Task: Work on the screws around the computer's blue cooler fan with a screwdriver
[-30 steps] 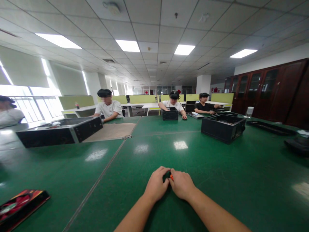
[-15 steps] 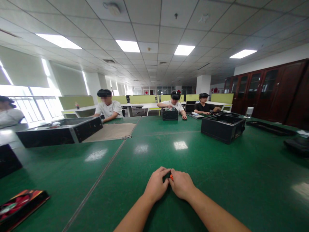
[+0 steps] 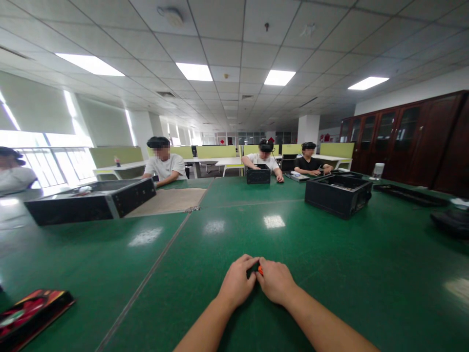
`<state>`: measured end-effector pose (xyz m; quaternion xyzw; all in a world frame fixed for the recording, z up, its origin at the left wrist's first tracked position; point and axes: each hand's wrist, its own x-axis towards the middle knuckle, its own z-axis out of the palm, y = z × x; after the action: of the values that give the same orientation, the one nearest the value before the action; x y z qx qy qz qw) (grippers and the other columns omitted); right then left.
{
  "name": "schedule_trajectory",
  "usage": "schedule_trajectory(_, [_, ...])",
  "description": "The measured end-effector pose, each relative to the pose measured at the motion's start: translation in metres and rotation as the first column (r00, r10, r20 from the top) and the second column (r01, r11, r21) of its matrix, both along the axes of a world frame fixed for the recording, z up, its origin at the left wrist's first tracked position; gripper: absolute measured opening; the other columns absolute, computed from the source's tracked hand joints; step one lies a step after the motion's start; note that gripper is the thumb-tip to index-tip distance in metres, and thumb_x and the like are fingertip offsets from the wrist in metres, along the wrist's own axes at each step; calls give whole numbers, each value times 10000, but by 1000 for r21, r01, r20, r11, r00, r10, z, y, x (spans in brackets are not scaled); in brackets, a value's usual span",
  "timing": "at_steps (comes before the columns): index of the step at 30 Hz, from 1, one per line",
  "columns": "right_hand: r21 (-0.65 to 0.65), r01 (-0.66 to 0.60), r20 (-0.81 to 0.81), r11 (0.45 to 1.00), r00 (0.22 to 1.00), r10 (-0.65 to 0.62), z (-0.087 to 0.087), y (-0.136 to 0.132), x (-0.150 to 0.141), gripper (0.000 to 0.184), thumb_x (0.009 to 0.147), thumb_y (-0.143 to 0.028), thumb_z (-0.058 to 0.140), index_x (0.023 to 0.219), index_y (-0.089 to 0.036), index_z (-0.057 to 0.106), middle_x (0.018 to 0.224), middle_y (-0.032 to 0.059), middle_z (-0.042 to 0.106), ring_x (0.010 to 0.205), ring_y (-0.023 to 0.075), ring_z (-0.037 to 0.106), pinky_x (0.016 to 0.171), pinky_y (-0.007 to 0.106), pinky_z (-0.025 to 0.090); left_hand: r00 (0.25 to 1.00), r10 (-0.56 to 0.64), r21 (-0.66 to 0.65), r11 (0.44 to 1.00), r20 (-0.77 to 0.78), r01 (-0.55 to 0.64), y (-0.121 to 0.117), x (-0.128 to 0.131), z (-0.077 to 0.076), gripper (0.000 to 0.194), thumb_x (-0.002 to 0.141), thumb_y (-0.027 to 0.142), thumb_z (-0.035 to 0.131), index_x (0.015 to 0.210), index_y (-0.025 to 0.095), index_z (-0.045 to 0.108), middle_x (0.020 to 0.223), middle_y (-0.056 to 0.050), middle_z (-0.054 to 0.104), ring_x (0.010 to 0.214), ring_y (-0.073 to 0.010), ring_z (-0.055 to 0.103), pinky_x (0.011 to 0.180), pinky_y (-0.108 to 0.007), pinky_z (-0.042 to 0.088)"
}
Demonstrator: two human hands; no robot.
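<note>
My left hand (image 3: 239, 281) and my right hand (image 3: 276, 279) rest on the green tabletop, with fingertips and thumbs meeting. A small orange object (image 3: 260, 269) shows at the inner side of my right hand, whose fingers curl around it. Most of it is hidden, so its kind cannot be made out. My left hand's index finger stretches toward the right fingertips, its thumb apart, and nothing is visible in its grasp.
A red-and-black fan card (image 3: 31, 315) lies near left. Black computer cases stand at left (image 3: 73, 210) and right (image 3: 335, 195). Across the green table (image 3: 220, 249), co-workers sit, one with hands at a small black case (image 3: 258, 176). A black panel (image 3: 410, 194) lies far right.
My hands hold the same pose. The dark box at the left edge has nearly left view. Across the table, the middle co-worker's component has gone down into the small case; the right co-worker's hands have shifted.
</note>
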<state>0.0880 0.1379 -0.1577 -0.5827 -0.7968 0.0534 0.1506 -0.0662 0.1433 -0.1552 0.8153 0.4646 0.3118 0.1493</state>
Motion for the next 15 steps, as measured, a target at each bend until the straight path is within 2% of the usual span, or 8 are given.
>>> schedule_trajectory(15, [17,-6,-10,1000,1000,6,-3,0,1,339,924,-335,447,1185,-175,592,1039,126,736,934,296,705,784,389,511,1000,-4,-12,1000,1,4,0,-1,0,479,802,108,499,1225,269,656,1075,-31,657,1022,-182,605,972,-300,452])
